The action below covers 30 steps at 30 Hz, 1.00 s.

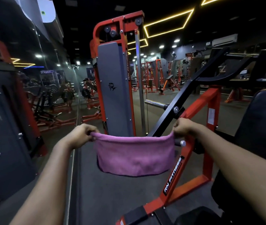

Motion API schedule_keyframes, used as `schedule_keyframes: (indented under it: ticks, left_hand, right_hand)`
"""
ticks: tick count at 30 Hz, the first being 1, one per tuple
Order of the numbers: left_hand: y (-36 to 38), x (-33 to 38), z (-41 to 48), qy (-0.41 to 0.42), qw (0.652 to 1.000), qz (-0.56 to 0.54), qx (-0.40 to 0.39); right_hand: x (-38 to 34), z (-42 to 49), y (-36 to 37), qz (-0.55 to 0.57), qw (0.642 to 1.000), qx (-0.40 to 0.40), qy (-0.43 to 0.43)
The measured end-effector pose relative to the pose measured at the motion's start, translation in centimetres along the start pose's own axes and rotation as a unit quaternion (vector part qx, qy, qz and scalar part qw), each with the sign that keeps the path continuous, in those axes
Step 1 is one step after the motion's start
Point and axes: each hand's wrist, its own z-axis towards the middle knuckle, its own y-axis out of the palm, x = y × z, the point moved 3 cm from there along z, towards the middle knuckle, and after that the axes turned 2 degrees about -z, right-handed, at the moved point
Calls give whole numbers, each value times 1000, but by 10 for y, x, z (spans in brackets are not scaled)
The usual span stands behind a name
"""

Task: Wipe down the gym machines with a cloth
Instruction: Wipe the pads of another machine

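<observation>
The red machine (pixel 185 161) on my right and the grey stack (pixel 112 95) ahead are both clear of the cloth, so I judge the wiping here is not yet begun; whether either is clean I cannot tell. The cloth (pixel 135 156) hangs in the air between them, above the floor. My left hand (pixel 80 135) and right hand (pixel 185 127) each pinch a top corner, fingers clamped on it.

pink cloth (pixel 135 155) hanging spread in air by its top corners, sagging along top edge, red-and-black gym machine (pixel 192 127) just behind, tall red-grey machine (pixel 114 88) beyond
</observation>
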Motion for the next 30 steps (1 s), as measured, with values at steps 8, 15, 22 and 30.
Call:
schedule_keyframes:
  ticks: [8, 15, 22, 30]
  left_hand:
    - [51, 82, 37, 95, 993, -70, -17]
    - [57, 74, 41, 60, 993, -105, -9]
    - [56, 58, 36, 50, 989, -140, 1]
    - [42, 26, 32, 44, 991, -119, 45]
  right_hand:
    - [-104, 1, 69, 214, 962, 13, -172]
    - [-128, 7, 78, 385, 891, 6, -239]
    - [-107, 11, 95, 399, 890, -22, -220]
    - [-79, -9, 167, 258, 923, -272, -90]
